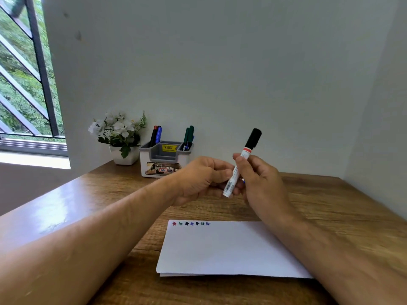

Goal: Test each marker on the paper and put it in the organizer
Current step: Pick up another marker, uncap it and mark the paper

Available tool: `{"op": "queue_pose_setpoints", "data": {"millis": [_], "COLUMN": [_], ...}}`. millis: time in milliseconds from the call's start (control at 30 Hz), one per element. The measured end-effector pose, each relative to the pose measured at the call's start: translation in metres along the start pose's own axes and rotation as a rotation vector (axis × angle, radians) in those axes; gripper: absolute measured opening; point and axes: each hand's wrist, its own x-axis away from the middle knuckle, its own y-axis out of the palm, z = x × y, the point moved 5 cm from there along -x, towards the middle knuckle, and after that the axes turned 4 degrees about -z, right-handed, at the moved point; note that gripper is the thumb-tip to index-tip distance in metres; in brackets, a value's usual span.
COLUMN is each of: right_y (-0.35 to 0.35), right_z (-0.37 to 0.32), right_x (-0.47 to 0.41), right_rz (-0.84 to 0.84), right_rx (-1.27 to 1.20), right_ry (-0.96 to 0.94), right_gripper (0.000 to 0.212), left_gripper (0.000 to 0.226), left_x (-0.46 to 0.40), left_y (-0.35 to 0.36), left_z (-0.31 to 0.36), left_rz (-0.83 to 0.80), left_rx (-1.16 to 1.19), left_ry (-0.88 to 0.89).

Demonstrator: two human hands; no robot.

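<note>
Nearest on the wooden surface [330, 201] lies the white paper [222, 247], with a row of small coloured test marks [191, 223] along its far left edge. Seven marks show, so the job looks well along.

Above the paper's far edge, both hands meet around one marker [241, 163]. The right hand [259, 183] curls round the white barrel, holding it tilted with the black cap pointing up and to the right. The left hand [203, 178] has its fingers curled in at the marker's lower end; whether it truly grips it or only steadies it, I cannot tell. The cap looks to be on.

To do this step well, keep the barrel firm in the right hand and pull the cap straight off with the left, then make a short mark just right of the last one in the row.

Farther back, by the wall, stands the organizer [164, 160], well apart from the hands, with markers in its left and right slots. A potted plant [120, 137] sits just left of it.
</note>
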Motion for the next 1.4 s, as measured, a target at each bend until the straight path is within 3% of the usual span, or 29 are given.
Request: {"op": "queue_pose_setpoints", "data": {"millis": [100, 267, 367, 467, 700, 1033, 1400], "right_y": [-0.003, -0.008, -0.005, 0.003, 0.011, 0.017, 0.023], "right_z": [-0.006, -0.01, -0.009, -0.013, -0.01, -0.012, -0.023], "right_x": [0.001, 0.002, 0.004, 0.006, 0.006, 0.005, 0.008], "right_rz": [0.023, 0.029, -0.02, -0.15, -0.27, -0.366, -0.41], "right_rx": [0.021, 0.089, 0.007, -0.129, -0.174, -0.206, -0.226], "right_ry": [-0.033, -0.013, 0.048, 0.078, 0.187, 0.267, 0.341], "right_gripper": [0.026, 0.035, 0.025, 0.004, 0.04, 0.044, 0.05], "left_gripper": [0.018, 0.02, 0.016, 0.019, 0.027, 0.038, 0.025], "left_x": [0.001, 0.002, 0.004, 0.004, 0.005, 0.009, 0.009], "left_y": [-0.003, -0.021, -0.025, -0.022, -0.014, 0.001, -0.005], "left_z": [0.001, 0.007, 0.013, 0.019, 0.027, 0.035, 0.035], "left_rz": [0.038, 0.291, 0.357, 0.315, 0.259, 0.069, 0.08], "left_rx": [-0.05, -0.136, -0.079, 0.018, 0.253, 0.359, 0.393], "left_ry": [-0.009, 0.082, 0.17, 0.255, 0.317, 0.322, 0.36]}}
